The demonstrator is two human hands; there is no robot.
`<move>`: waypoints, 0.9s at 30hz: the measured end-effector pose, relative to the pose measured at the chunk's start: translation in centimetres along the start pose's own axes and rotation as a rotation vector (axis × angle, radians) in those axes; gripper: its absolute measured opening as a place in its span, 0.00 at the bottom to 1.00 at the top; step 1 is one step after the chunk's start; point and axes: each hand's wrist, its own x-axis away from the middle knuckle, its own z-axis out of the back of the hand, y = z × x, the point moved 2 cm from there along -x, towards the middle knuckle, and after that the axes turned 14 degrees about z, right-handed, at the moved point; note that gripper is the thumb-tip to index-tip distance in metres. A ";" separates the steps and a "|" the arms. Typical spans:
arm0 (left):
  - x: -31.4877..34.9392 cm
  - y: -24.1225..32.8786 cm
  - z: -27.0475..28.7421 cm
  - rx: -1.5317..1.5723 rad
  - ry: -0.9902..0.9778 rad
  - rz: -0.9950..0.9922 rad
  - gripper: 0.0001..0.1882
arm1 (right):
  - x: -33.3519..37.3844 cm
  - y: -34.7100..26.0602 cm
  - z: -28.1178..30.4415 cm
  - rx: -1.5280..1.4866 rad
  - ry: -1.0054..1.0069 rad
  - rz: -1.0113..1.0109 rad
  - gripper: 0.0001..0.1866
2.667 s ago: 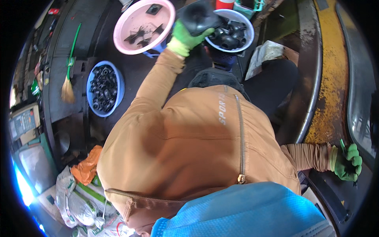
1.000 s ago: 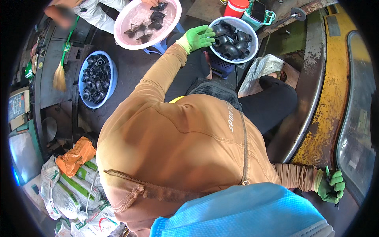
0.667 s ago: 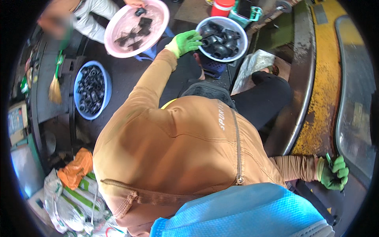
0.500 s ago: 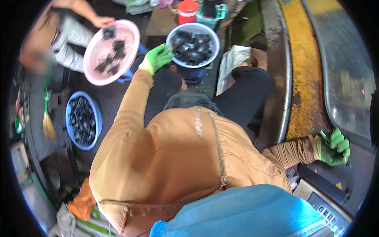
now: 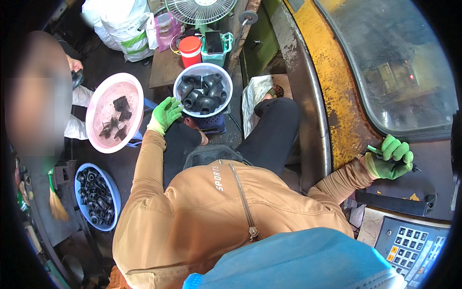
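My left hand (image 5: 166, 114), in a green glove, has its fingers stretched out and holds nothing. It is at the lower left rim of a white-blue basin (image 5: 229, 98) in front of me. Curved black pipe-like parts (image 5: 210, 102) lie in that basin. Far to the right, my right hand (image 5: 391, 158), also gloved in green, is curled around a slim tool with a light green handle (image 5: 373, 149). A small dark tip shows at the other side of the fist; the rest is hidden by the fingers.
A person at the left holds a black part (image 5: 77, 78) beside a tilted pink basin (image 5: 91, 113) with dark scraps. A blue basin (image 5: 117, 190) of black parts stands lower left. A yellow machine with a window (image 5: 414, 72) and a keypad panel (image 5: 409, 245) borders my right.
The view has shifted, showing a fan and bags at the top. The other person's hand has drawn back from over the pink basin. My right hand stays closed around the tool.
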 end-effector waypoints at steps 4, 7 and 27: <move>-0.3 0.0 0.0 0.012 0.019 0.002 0.24 | -0.1 -0.2 0.2 -0.009 0.011 0.007 0.12; -0.5 0.1 0.1 0.045 0.017 0.000 0.22 | -0.2 -0.7 0.8 -0.009 0.072 -0.016 0.15; -20.3 0.5 -17.6 -1.806 0.691 -0.185 0.27 | -0.6 -3.8 4.4 0.356 0.183 -0.042 0.12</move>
